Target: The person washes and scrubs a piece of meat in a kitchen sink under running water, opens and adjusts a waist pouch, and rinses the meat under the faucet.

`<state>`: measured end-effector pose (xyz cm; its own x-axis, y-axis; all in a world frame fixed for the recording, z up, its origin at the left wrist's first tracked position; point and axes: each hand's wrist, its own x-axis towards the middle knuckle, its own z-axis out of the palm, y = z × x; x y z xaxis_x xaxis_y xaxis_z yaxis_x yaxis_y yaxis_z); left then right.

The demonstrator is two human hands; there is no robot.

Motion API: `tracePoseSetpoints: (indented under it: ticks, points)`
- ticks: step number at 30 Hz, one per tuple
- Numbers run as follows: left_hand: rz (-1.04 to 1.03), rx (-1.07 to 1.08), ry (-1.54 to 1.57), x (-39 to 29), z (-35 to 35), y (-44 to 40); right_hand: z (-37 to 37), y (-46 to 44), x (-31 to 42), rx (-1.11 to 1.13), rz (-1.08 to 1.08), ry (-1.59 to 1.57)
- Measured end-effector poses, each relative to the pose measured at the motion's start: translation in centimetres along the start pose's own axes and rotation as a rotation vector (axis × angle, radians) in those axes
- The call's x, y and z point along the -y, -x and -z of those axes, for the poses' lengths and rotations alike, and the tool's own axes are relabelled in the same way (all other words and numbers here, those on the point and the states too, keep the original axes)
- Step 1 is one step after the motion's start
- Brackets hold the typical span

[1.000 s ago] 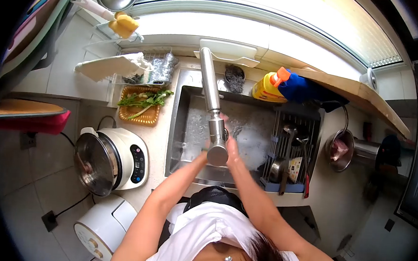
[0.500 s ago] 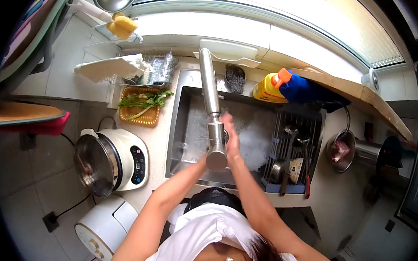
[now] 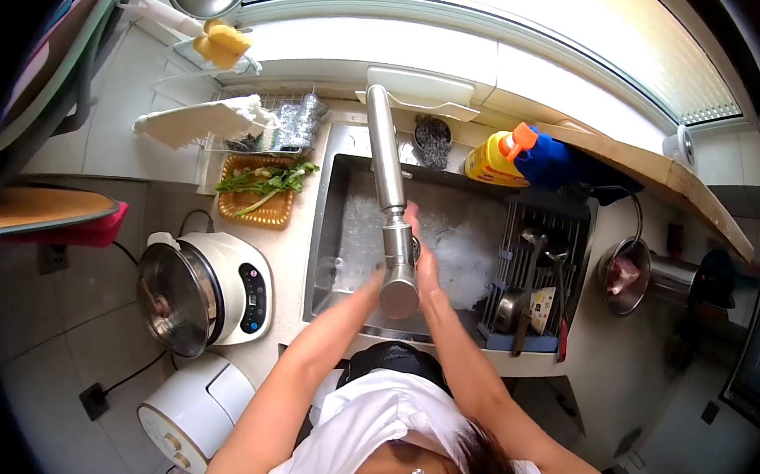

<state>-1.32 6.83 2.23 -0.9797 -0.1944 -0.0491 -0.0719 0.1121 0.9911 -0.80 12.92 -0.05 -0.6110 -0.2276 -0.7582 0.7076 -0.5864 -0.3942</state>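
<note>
Both hands are in the sink (image 3: 329, 233) beneath the steel faucet (image 3: 385, 158), whose head hides much of them. My right hand (image 3: 425, 262) shows in part to the right of the faucet head; its fingers are mostly covered. My left hand (image 3: 375, 282) is on the other side, blurred and almost wholly hidden behind the faucet head. The two hands are close together, and whether anything lies between them cannot be seen. White suds (image 3: 466, 265) lie on the sink floor to the right.
A drying rack (image 3: 508, 237) with utensils fills the sink's right side. Behind stand a yellow bottle (image 3: 494, 161) and a scrubber bowl (image 3: 433, 139). Greens lie in a basket (image 3: 267, 216) at left, near a cooker (image 3: 227, 288). A metal bowl (image 3: 611, 275) holds meat.
My hands have shifted slightly under the faucet head, and less of the hand right of it shows than half a second ago. The whole view has moved a little.
</note>
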Motion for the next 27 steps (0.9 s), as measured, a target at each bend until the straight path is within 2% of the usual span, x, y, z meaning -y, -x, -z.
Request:
tracePoseSetpoints:
  ticks: [1,2,4,5,6,8,9,10,12,13,14,15,16,17,18,20,21,22,23,24,25,26,27]
  points:
    - [0.069,-0.006,0.042,0.7,0.1,-1.7,-3.8,3.6,1.4,0.018,0.239,0.074]
    - [0.097,0.001,0.056,0.6,0.1,-2.1,-2.8,3.0,1.1,0.009,0.239,0.075]
    - [0.126,0.136,-0.112,0.3,1.0,-3.3,-1.2,-0.1,1.0,0.062,0.07,-0.317]
    - [-0.036,0.139,0.023,0.7,0.9,-2.2,-2.6,1.5,4.5,0.363,-0.085,-0.729]
    - [-0.197,0.163,0.16,1.2,0.9,-1.1,-0.8,0.3,5.0,0.363,-0.085,-0.732]
    - [-0.802,0.424,-0.694,-0.5,3.4,-1.7,2.9,-3.1,4.5,0.425,-0.415,-0.469]
    - [-0.802,0.427,-0.691,-1.1,3.5,-1.9,1.4,-2.1,4.2,0.147,-0.353,-0.24]
    - [-0.77,0.448,-0.636,-1.6,3.8,-1.8,0.1,-0.8,3.6,0.139,-0.361,-0.248]
    - [-0.728,0.472,-0.538,-2.5,4.0,-3.5,-2.8,0.3,3.6,0.048,-0.235,-0.294]
    - [-0.775,0.405,-0.51,0.1,3.1,-3.8,-3.6,0.3,3.0,0.037,0.006,-0.359]
    - [-0.82,0.336,-0.484,0.0,2.4,-4.4,-3.9,-0.1,2.9,0.036,0.011,-0.365]
    - [-0.864,0.266,-0.458,0.1,1.6,-5.0,-3.8,-0.2,2.9,0.083,0.062,-0.2]
    - [-0.393,0.212,-0.103,-0.1,1.9,-3.4,-3.7,-0.4,2.9,0.13,0.112,-0.036]
    - [0.081,0.147,0.24,-3.1,2.0,-2.8,-3.8,-0.6,2.9,0.18,0.164,0.13]
    - [0.163,0.068,0.341,-3.4,1.5,-2.5,-4.1,-0.8,2.4,0.175,0.168,0.122]
    - [0.397,-0.105,0.542,-4.4,0.5,-2.0,-4.4,-1.0,1.0,-0.252,0.398,0.533]
    - [0.396,-0.171,0.694,-2.7,0.1,-2.0,-4.0,-1.5,0.2,-0.466,0.503,0.741]
    - [0.416,-0.183,0.67,-0.9,0.2,-1.8,-2.6,-2.3,-0.8,-0.474,0.493,0.736]
    - [0.436,-0.195,0.646,0.4,0.3,-1.6,-0.2,-4.7,-2.2,-0.457,0.652,0.791]
    - [0.427,-0.239,0.644,5.9,0.3,-0.9,1.5,-5.8,-3.4,-0.443,0.809,0.842]
    - [0.583,-0.253,0.83,11.9,0.8,0.0,2.0,-5.6,-3.9,-0.514,1.018,1.09]
    - [0.632,-0.255,0.912,15.8,0.9,0.2,1.6,-4.4,-3.1,-0.358,0.679,0.824]
    - [0.648,-0.237,0.943,16.6,1.2,0.1,2.3,-4.6,-3.4,-0.336,0.702,0.932]
